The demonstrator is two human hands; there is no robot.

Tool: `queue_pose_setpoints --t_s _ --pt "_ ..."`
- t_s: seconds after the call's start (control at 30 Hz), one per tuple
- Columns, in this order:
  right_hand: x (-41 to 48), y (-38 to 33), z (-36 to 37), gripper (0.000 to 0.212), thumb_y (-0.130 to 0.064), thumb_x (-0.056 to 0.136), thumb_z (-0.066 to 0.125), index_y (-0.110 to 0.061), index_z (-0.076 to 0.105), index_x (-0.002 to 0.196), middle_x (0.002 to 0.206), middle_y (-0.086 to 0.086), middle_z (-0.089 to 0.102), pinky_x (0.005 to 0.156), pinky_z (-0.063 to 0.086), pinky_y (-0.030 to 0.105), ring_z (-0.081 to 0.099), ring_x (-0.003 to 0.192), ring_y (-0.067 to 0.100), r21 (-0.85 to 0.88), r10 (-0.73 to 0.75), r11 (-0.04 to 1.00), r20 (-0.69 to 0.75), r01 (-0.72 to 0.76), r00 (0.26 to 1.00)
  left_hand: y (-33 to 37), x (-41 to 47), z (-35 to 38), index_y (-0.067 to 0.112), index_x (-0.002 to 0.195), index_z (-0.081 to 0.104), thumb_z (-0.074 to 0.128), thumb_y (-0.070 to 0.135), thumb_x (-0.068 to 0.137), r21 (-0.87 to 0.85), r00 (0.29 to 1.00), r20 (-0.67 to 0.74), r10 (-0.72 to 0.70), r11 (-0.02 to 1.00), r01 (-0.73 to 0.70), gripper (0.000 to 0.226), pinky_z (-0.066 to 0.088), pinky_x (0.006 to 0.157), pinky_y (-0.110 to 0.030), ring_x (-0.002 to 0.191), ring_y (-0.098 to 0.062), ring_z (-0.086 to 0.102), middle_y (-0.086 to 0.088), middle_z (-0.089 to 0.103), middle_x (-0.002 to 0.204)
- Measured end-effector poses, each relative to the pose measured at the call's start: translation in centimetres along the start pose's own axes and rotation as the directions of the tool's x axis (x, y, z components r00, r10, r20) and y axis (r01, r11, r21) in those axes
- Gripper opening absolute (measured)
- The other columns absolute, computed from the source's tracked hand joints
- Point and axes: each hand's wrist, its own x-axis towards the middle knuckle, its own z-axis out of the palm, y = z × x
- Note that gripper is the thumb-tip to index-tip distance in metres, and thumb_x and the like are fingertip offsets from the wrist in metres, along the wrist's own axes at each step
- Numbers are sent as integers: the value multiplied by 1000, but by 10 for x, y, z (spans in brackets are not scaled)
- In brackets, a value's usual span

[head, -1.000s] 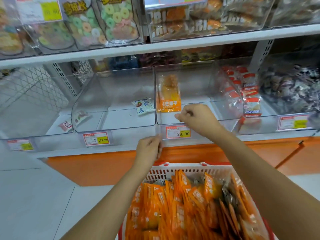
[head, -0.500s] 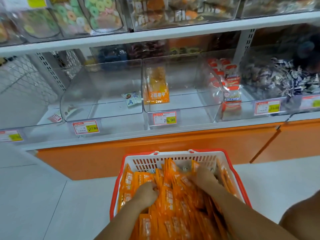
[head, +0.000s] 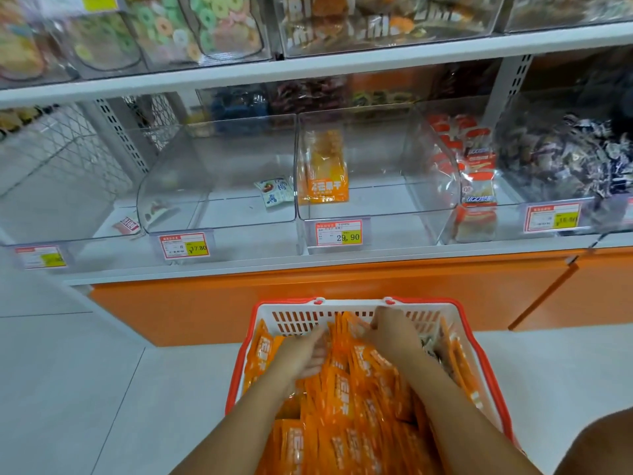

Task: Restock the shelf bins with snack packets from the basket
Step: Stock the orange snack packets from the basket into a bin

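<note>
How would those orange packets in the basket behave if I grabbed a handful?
Probably light and floppy: the orange packets are thin, flat pouches crowded on edge in the basket. Their glossy film likely slides, so a handful may fan out or slip loose.

Looks like a shop, a snack aisle. Told by white shelves (head: pixel 342 65) lined along the front edge with clear bins (head: pixel 219 166) of wrapped sweets, fronted by red-and-yellow price tags (head: pixel 338 233). Also by a red-rimmed shopping basket (head: pixel 346 311) below, heaped with identical orange packets (head: pixel 342 389).
</note>
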Motion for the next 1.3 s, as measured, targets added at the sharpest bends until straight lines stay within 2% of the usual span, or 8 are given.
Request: queue_pose_setpoints --t_s 0.13,0.27,0.43,0.67,0.83,1.1,1.2,1.3 --pt "-20 -10 -59 23 -8 79 74 -23 64 65 91 -6 73 71 54 18 66 83 1 395 -327 879 93 266 941 35 -16 0 -5 111 59 49 59 89 -340 941 307 -142 907 248 69 58 76 -34 97 -30 69 -23 68 108" --pt "-35 -3 -107 9 -18 70 82 -24 75 67 101 -14 72 79 51 13 65 93 -4 540 -386 812 215 220 897 60 -40 16 5 105 63 62 13 88 -304 930 364 -46 938 165 19 58 59 -26 76 -22 72 -15 73 92" --pt "-44 3 -134 24 -40 78 66 -19 69 89 77 -15 69 63 44 18 58 65 -1 646 -254 740 13 186 967 95 -57 8 11 110 66 66 14 87 76 885 452 114 983 -166 23 56 75 -26 90 -17 67 -9 71 106" --pt "-36 -32 -146 24 -31 77 70 -11 61 66 54 2 49 54 37 15 43 51 9 787 -301 580 -35 212 953 154 -86 -8 24 80 72 73 37 77 338 799 185 573 726 -599 13 54 71 -29 73 -17 68 2 73 78" --pt "25 -60 -181 30 -20 86 70 -12 57 60 45 -5 52 46 39 13 45 38 -1 691 -55 675 -301 257 952 171 -68 -25 23 133 53 59 46 88 426 638 -359 681 728 -538 51 38 101 -32 126 -13 46 2 50 140" --pt "154 -99 -193 30 -20 87 69 -13 58 60 40 -6 57 81 56 34 58 45 7 433 0 897 -204 90 979 159 -35 -28 22 138 49 54 26 96 507 642 -268 718 672 -540 43 34 87 -5 126 -15 48 1 53 137" --pt "186 -113 -176 33 -29 89 66 -15 55 61 32 -11 51 70 54 26 52 38 -2 188 3 982 -77 12 997 158 -29 -30 24 134 53 53 21 96 485 628 -309 714 686 -542 38 31 66 6 116 -12 54 0 58 131" --pt "204 -115 -160 37 -33 91 60 -18 52 58 29 -12 48 62 44 18 56 43 -4 109 43 993 -22 -40 999 156 -25 -32 28 132 54 53 23 96 491 615 -311 724 677 -548 37 32 78 -5 115 -9 54 1 58 132"
